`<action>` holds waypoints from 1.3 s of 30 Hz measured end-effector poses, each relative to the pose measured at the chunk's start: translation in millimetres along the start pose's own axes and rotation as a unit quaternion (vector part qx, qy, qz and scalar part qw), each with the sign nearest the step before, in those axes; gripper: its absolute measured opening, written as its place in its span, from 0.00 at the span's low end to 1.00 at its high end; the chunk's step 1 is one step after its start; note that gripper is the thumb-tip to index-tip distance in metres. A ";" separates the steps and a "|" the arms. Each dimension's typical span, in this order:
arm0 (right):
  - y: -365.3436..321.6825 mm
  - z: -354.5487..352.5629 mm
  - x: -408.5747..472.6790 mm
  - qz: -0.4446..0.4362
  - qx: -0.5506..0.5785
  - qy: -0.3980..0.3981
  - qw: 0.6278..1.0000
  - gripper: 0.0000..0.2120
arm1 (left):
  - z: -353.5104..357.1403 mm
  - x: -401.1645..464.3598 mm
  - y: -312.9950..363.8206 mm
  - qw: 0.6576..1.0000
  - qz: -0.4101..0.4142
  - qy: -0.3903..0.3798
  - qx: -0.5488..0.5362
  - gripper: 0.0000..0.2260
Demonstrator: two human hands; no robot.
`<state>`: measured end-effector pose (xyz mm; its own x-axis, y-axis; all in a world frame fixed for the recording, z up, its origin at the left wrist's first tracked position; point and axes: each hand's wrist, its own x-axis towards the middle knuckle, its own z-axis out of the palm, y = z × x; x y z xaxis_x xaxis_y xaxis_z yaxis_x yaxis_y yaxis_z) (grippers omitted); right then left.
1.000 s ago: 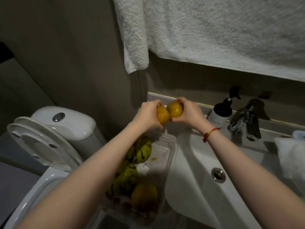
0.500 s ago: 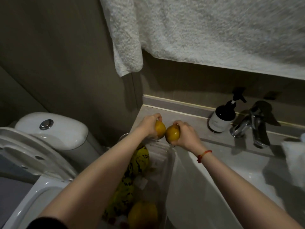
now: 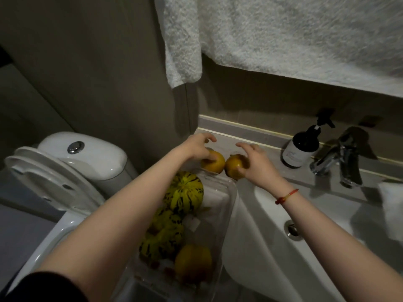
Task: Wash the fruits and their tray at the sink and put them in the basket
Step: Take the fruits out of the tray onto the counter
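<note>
Two orange fruits stand side by side on the grey counter at the sink's back left corner, the left orange and the right orange. My left hand lies over the left one with its fingers lifting off. My right hand touches the right one with its thumb, fingers spread above it. Below them a clear plastic tray holds two striped yellow-green melons, another orange fruit and small reddish fruits. No basket is in view.
The white sink basin with its drain lies right of the tray. A dark soap bottle and chrome faucet stand at the back. A towel hangs overhead. The toilet is at the left, a white cloth at the right.
Both hands carried the two oranges down from the air to the counter corner, and their fingers have loosened from around the fruits.
</note>
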<state>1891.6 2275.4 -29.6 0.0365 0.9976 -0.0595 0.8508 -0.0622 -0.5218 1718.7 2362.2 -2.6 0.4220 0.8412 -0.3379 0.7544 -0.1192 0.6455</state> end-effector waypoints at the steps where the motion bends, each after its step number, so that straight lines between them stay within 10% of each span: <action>1: -12.6 -2.2 -12.0 -0.028 0.008 0.037 0.999 0.25 | -3.9 -4.3 0.2 1.000 0.007 0.021 0.000 0.23; 5: -59.4 13.3 -80.6 -0.165 0.054 -0.082 0.981 0.10 | -20.8 -25.7 -2.0 0.995 0.041 0.092 -0.002 0.17; 9: -68.3 45.3 -126.0 -0.194 -0.018 -0.284 0.939 0.22 | -28.2 -48.8 -13.7 0.990 0.055 0.130 -0.007 0.14; 21: -57.6 52.8 -112.4 -0.171 -0.047 -0.203 0.963 0.28 | -9.0 -72.6 -38.0 0.996 0.020 0.085 -0.015 0.14; 28: -62.9 -8.3 -39.2 -0.099 0.040 -0.046 0.993 0.32 | -21.7 -93.9 -21.4 0.978 0.113 -0.070 -0.158 0.17; 39: -84.9 31.4 84.2 -0.062 0.042 -0.053 0.996 0.32 | -43.6 -8.7 -51.3 0.993 0.064 0.090 -0.044 0.23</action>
<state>1806.0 2363.7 -17.1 -0.1255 0.9891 -0.0765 0.7977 0.0548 -0.6005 1654.4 2383.9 -3.0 0.4094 0.9035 -0.1264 0.6499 -0.1916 0.7355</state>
